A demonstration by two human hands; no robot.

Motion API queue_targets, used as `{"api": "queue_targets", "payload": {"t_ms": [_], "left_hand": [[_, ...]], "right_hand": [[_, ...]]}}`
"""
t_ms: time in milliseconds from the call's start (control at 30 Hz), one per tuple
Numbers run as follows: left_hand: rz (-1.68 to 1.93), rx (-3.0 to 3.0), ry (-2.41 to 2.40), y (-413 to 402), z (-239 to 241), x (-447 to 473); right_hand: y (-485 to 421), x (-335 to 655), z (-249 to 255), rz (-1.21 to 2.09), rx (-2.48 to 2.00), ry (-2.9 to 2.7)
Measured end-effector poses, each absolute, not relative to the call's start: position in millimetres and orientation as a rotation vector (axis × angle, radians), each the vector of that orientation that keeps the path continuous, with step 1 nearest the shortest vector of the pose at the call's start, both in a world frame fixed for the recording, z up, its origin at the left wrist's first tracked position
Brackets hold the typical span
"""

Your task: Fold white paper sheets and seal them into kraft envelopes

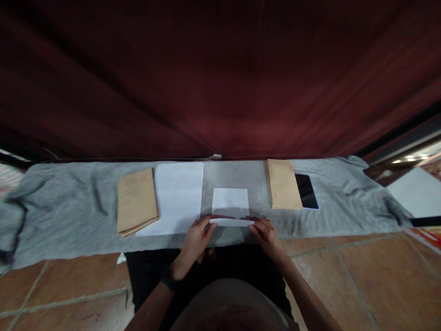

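- A narrow white strip of paper (pixel 232 222) is at the centre of the clock used here, held level at the near side of the table, close in front of the person.
- The left hand (pixel 197 235), between eight and nine o'clock, has its grip clamped on the strip's left end, the thumb on the near side and the fingers behind.
- The right hand (pixel 268 234), between three and four o'clock, has its grip clamped on the right end in much the same way.
- At twelve o'clock, just beyond the strip, a small white sheet (pixel 230 199) lies flat; the strip may be its near edge folded up, but shade hides the join.
- At ten o'clock a larger white sheet (pixel 179 195) lies flat, its left side partly under a stack of brown envelopes (pixel 137 200), whose edges fan out slightly towards the person.
- At two o'clock lie more brown envelopes (pixel 284 185), and just beside them, between two and three, a dark phone (pixel 308 192), partly covered by them.
- All of these rest on a wrinkled grey cloth (pixel 330 197) spread along the table.
- A dark red curtain (pixel 220 92) hangs beyond, at twelve o'clock.
- At eight o'clock a dark band (pixel 170 278) circles the left wrist.
- Brown floor tiles (pixel 344 276) show at four o'clock.
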State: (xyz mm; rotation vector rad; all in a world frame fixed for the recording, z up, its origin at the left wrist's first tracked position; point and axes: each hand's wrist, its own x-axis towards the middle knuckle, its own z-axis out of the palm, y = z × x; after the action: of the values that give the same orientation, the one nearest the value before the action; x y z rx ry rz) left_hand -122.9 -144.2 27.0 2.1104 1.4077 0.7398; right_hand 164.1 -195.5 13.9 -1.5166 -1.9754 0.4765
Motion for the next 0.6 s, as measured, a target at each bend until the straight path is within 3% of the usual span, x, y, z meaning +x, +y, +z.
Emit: {"api": "queue_targets", "payload": {"t_ms": [200, 600], "left_hand": [[0.551, 1.956, 1.676, -127.6, 38.4, -107.4], [0.149, 1.969, 1.997, -102.6, 54.5, -83.7]], "right_hand": [[-175.2, 148.7, 14.7, 0.332, -1.785, -1.924], [-143.5, 129.2, 38.1, 0.485, -2.352, -1.776]]}}
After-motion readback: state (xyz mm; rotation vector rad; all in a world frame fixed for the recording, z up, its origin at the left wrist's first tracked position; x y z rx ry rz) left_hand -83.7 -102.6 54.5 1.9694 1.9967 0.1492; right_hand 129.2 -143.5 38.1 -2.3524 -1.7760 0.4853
